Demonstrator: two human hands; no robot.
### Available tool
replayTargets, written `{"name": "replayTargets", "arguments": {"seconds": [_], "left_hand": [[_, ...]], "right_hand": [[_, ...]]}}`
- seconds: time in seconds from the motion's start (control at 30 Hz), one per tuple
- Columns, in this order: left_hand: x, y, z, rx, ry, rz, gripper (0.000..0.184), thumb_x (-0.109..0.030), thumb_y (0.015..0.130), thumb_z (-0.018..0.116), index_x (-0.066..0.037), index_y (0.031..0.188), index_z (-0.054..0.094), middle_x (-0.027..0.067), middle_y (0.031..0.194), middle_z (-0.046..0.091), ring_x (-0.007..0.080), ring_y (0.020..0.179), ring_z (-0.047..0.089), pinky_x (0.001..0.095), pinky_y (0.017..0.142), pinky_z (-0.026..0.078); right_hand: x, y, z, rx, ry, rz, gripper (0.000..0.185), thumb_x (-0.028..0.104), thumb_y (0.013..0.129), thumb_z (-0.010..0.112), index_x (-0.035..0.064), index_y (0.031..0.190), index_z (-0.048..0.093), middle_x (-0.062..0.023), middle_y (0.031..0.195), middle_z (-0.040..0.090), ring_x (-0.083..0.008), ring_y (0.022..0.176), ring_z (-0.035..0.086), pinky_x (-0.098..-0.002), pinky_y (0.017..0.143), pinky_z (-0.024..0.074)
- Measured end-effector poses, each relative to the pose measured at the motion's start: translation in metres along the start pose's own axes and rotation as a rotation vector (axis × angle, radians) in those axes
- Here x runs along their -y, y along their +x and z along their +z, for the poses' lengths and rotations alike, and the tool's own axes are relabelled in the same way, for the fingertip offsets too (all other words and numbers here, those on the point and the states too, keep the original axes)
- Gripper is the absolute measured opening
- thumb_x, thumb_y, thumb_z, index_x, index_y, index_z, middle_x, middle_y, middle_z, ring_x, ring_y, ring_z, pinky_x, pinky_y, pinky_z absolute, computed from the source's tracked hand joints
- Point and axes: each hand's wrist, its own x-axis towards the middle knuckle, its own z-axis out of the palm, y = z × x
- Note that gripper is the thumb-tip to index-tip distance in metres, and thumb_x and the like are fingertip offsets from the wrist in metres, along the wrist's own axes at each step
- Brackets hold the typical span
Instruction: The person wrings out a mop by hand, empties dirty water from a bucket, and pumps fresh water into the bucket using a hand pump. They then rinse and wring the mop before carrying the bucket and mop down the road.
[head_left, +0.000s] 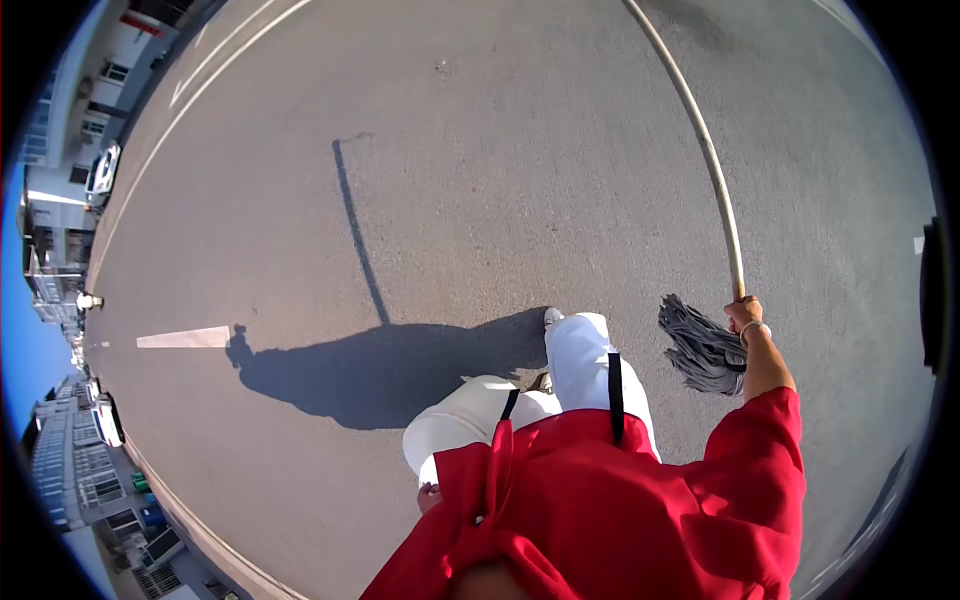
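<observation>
My right hand [745, 313], with a band at the wrist, is closed around the pale wooden handle of a mop [718, 180]. The long handle stretches forward from my fist past the top edge of the view. Grey mop strands [702, 348] hang just left of this hand, above the road, close to where I grip. Only a small bit of my left hand [428, 497] shows, beside my white trousers [590, 370] and below the red sleeve. Its fingers are mostly hidden, so I cannot tell what they do.
Grey asphalt [500, 180] spreads ahead, with my shadow [390, 375] on it and a white painted dash [185, 338]. At the far left are a curved lane line, parked white cars [105, 420], buildings [80, 470] and green bins [140, 482].
</observation>
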Motion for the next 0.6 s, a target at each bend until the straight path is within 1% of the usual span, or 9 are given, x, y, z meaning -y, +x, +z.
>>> {"name": "replayTargets", "arguments": {"seconds": [0.1, 0.17, 0.23, 0.27, 0.33, 0.4, 0.43, 0.53, 0.6], "left_hand": [[-0.039, 0.024, 0.07, 0.002, -0.011, 0.004, 0.022, -0.024, 0.082, 0.047, -0.015, 0.064, 0.039, -0.0029, 0.054, 0.033, 0.0091, 0.052, 0.037, 0.0272, 0.059, 0.034], [-0.056, 0.037, 0.113, -0.005, -0.013, -0.009, 0.021, -0.024, 0.082, 0.047, -0.015, 0.064, 0.039, -0.003, 0.054, 0.033, 0.009, 0.051, 0.037, 0.027, 0.059, 0.034], [-0.066, 0.058, 0.174, 0.009, -0.037, -0.027, 0.021, -0.024, 0.083, 0.047, -0.015, 0.064, 0.04, -0.0031, 0.053, 0.033, 0.0089, 0.051, 0.037, 0.0268, 0.059, 0.034], [-0.078, 0.059, 0.203, -0.014, -0.038, -0.031, 0.021, -0.024, 0.083, 0.047, -0.015, 0.065, 0.04, -0.0031, 0.053, 0.033, 0.0088, 0.051, 0.037, 0.0267, 0.059, 0.033], [-0.101, 0.061, 0.24, -0.066, -0.07, -0.053, 0.021, -0.024, 0.083, 0.047, -0.016, 0.065, 0.04, -0.0032, 0.053, 0.033, 0.0087, 0.051, 0.037, 0.0266, 0.059, 0.033], [-0.118, 0.075, 0.279, -0.063, -0.282, -0.149, 0.021, -0.024, 0.083, 0.048, -0.016, 0.065, 0.04, -0.0033, 0.053, 0.033, 0.0086, 0.051, 0.036, 0.0264, 0.059, 0.033], [-0.135, 0.072, 0.3, -0.333, -0.385, -0.267, 0.032, -0.023, 0.079, 0.052, -0.017, 0.057, 0.03, -0.0052, 0.048, 0.024, 0.009, 0.045, 0.028, 0.0253, 0.05, 0.027], [-0.155, 0.071, 0.361, -0.346, -0.413, -0.204, 0.035, -0.022, 0.077, 0.055, -0.018, 0.054, 0.029, -0.0056, 0.047, 0.024, 0.0081, 0.043, 0.026, 0.0234, 0.047, 0.024], [-0.165, 0.086, 0.405, -0.221, -0.534, -0.386, 0.036, -0.025, 0.076, 0.057, -0.018, 0.054, 0.029, -0.0055, 0.046, 0.025, 0.0078, 0.042, 0.026, 0.0246, 0.046, 0.023]], "right_hand": [[0.05, 0.02, 0.02, -0.077, 0.048, 0.063, 0.015, 0.006, 0.066, 0.056, -0.0051, 0.077, 0.058, -0.01, 0.058, 0.055, -0.0193, 0.045, 0.055, -0.0309, 0.037, 0.0431], [0.065, 0.036, 0.034, -0.07, 0.005, 0.124, 0.016, 0.005, 0.067, 0.055, -0.0053, 0.079, 0.057, -0.0101, 0.059, 0.055, -0.0192, 0.045, 0.055, -0.031, 0.037, 0.0429], [0.13, 0.047, 0.052, -0.128, 0.043, 0.095, 0.018, 0.004, 0.069, 0.053, -0.0052, 0.083, 0.056, -0.0101, 0.058, 0.054, -0.018, 0.045, 0.054, -0.0306, 0.036, 0.0424], [0.174, 0.059, 0.06, -0.09, 0.034, 0.102, 0.017, 0.005, 0.068, 0.054, -0.0053, 0.08, 0.057, -0.0098, 0.057, 0.054, -0.0176, 0.044, 0.053, -0.0304, 0.036, 0.0419], [0.225, 0.065, 0.068, -0.007, 0.04, 0.061, 0.016, 0.008, 0.067, 0.055, -0.0054, 0.077, 0.057, -0.0092, 0.057, 0.054, -0.0173, 0.043, 0.053, -0.0302, 0.036, 0.0419], [0.263, 0.078, 0.078, -0.048, -0.018, 0.045, 0.018, 0.01, 0.066, 0.056, -0.0057, 0.075, 0.057, -0.0088, 0.057, 0.054, -0.0169, 0.044, 0.053, -0.0296, 0.037, 0.043], [0.279, 0.081, 0.084, -0.081, -0.002, 0.03, 0.016, 0.01, 0.067, 0.058, -0.0042, 0.073, 0.056, -0.0078, 0.054, 0.053, -0.0169, 0.042, 0.052, -0.0298, 0.037, 0.0426], [0.318, 0.079, 0.087, -0.138, 0.002, 0.07, 0.015, 0.011, 0.067, 0.059, -0.0029, 0.071, 0.056, -0.0069, 0.052, 0.052, -0.0168, 0.041, 0.052, -0.0295, 0.037, 0.0429], [0.327, 0.085, 0.09, -0.114, -0.057, 0.09, 0.015, 0.01, 0.066, 0.059, -0.0034, 0.071, 0.057, -0.0074, 0.052, 0.052, -0.0169, 0.041, 0.052, -0.0294, 0.037, 0.0433]]}}
